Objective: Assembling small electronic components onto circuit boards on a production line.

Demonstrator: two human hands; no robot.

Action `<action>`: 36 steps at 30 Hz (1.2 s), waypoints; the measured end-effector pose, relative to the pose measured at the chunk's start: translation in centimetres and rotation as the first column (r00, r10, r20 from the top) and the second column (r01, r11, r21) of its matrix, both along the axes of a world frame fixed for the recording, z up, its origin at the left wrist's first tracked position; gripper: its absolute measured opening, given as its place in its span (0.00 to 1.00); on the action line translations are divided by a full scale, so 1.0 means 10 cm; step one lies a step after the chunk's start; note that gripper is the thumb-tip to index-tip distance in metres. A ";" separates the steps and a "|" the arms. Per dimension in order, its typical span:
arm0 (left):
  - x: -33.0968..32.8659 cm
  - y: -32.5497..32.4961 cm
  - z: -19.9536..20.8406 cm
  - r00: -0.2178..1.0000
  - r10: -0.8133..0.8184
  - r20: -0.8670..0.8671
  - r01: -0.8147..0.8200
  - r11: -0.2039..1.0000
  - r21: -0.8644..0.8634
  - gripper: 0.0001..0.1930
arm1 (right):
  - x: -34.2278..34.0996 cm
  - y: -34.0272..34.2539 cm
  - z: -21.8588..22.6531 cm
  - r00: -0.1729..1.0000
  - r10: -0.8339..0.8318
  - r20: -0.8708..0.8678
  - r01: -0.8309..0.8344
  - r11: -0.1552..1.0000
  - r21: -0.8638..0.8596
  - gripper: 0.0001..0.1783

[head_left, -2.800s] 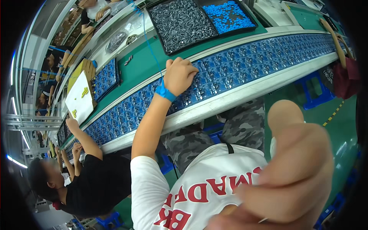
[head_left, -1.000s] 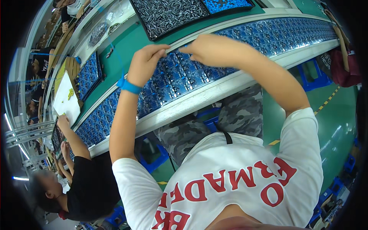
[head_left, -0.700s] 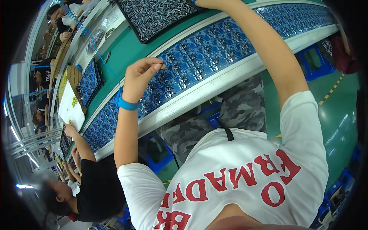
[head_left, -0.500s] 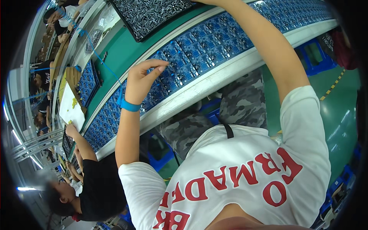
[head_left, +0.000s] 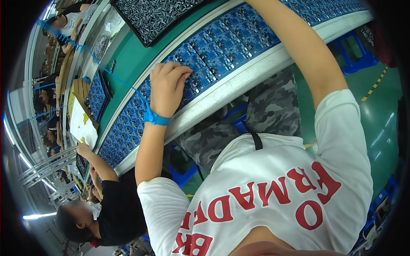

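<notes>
My left hand [head_left: 168, 87] is over a long row of blue circuit boards [head_left: 230, 40], its thumb and fingers pinched together at one board. Whatever the fingertips hold, if anything, is too small to make out. A blue wrist strap [head_left: 156, 118] with a coiled cord circles that wrist. My right forearm [head_left: 294, 42] stretches across the boards to the upper edge, and its hand lies outside the picture. Beyond the boards stands a black tray [head_left: 147, 36] full of small dark cylindrical parts.
A white rail [head_left: 239, 72] borders the boards on my side. To the left, a co-worker's hand [head_left: 84, 149] is by a white sheet [head_left: 81, 123] with small yellow parts. A stack of blue boards [head_left: 97, 96] and a clear plastic bag [head_left: 112, 21] lie on the far side.
My left hand has turned and moved slightly right, its fingers curling down onto the boards. The right hand has slipped out past the upper edge as the view shifted.
</notes>
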State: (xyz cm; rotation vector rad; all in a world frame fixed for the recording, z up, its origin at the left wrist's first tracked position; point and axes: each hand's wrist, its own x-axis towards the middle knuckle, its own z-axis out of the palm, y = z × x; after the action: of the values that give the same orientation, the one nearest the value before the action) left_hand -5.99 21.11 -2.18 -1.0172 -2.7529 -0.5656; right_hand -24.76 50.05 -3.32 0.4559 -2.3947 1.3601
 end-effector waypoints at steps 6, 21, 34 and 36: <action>-0.02 0.04 0.00 0.993 -0.032 -0.112 0.023 0.996 -0.081 0.05 | -0.08 0.01 -0.08 0.996 -0.035 -0.088 0.031 0.998 -0.047 0.15; -0.24 -0.05 0.10 0.988 -0.146 -0.045 0.142 0.986 -0.085 0.08 | 0.45 -0.19 0.01 0.943 0.324 -0.075 -0.333 0.920 -0.207 0.14; -1.51 -0.50 -0.10 0.875 0.337 -0.347 -0.421 0.883 -0.205 0.09 | 1.66 -0.88 0.10 0.851 0.507 0.137 -0.481 0.648 0.591 0.08; -1.50 -0.44 -0.11 0.852 0.282 -0.442 -0.372 0.919 -0.132 0.08 | 1.67 -0.88 0.11 0.878 0.456 0.145 -0.441 0.652 0.617 0.08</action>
State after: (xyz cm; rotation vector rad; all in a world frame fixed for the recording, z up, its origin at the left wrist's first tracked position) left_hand -21.02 16.68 -3.25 -0.5832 -2.5417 0.0073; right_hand -8.10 41.29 -2.23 1.3192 -2.7957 0.6083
